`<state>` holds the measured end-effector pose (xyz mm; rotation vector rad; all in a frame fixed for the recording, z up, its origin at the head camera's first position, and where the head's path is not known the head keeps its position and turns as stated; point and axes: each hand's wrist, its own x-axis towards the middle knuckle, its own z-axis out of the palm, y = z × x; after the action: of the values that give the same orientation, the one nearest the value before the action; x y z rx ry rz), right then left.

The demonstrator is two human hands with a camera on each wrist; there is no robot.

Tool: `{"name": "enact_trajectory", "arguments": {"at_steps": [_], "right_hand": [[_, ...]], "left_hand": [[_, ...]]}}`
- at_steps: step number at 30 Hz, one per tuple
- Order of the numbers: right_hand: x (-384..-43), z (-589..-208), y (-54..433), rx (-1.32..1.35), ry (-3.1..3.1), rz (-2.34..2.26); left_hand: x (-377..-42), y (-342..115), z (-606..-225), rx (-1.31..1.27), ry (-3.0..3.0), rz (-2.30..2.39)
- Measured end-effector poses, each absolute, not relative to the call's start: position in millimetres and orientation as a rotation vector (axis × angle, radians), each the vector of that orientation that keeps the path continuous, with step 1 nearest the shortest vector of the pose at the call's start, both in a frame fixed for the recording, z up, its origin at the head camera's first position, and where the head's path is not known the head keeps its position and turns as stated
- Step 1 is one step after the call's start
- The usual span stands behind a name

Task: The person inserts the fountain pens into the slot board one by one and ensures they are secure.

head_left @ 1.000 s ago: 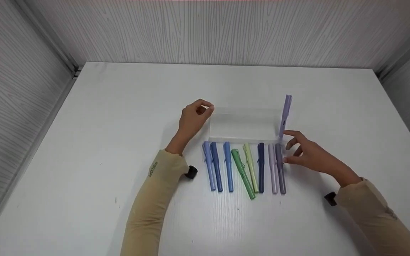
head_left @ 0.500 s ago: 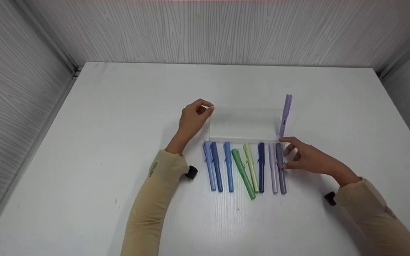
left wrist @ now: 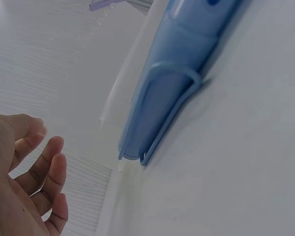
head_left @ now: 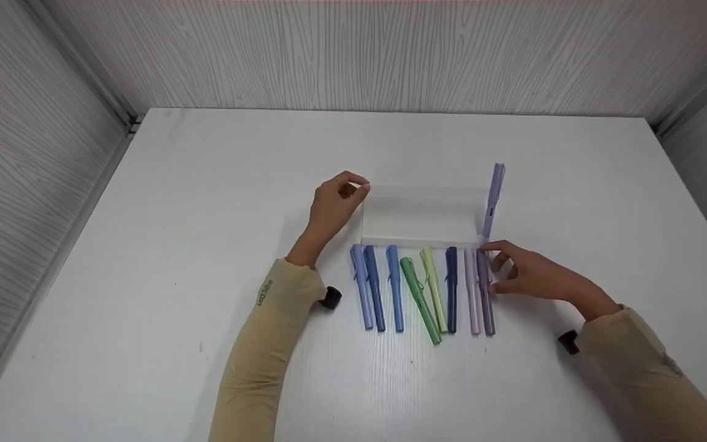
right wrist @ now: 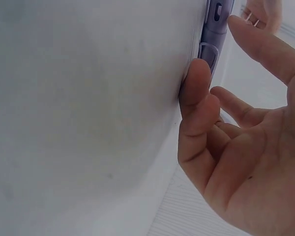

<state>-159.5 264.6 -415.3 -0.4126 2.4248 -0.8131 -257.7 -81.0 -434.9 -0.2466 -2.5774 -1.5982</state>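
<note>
Dark purple pen point(head_left: 486, 301): laid on the table at the fingers of the right hand point(head_left: 528, 270); clip end turned toward the box; rightmost of its row.
Right-hand grip: pen touched by the index finger near its clip end and by the thumb at its side, other fingers bent; whether the pen is clasped cannot be told.
Left-hand grip: far left corner of the translucent box point(head_left: 418, 241) pinched between thumb and finger of the left hand point(head_left: 332, 205).
Box placement: set between the two hands, just beyond the row of pens.
Pale purple pen point(head_left: 493, 199): placed beyond the right hand's fingertips, at the right end of the box; whether it is leaned or laid flat cannot be told.
Lilac pen point(head_left: 472, 291): laid just left of the pen touched by the right hand.
Navy pen point(head_left: 452, 290): laid farther left of the right hand.
Yellow-green pen point(head_left: 434, 288) and green pen point(head_left: 421, 299): laid midway between the hands; the green one slanted, lower ends brought close together.
Blue pens, three point(head_left: 395, 288): laid nearest the left hand, on its right and nearer the body.
Sleeves, tan point(head_left: 261, 344): worn behind both hands.
Table, white point(head_left: 114, 276): extended beneath both hands.
</note>
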Motion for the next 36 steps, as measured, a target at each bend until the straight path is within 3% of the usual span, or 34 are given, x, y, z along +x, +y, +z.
{"name": "enact_trajectory", "arguments": {"at_steps": [36], "right_hand": [[-159.5,-411.8,262.2,-0.424,2.398,-0.77]], "left_hand": [[-257.3,-80.9,-435.6,-0.266,-2.561,-1.617]]}}
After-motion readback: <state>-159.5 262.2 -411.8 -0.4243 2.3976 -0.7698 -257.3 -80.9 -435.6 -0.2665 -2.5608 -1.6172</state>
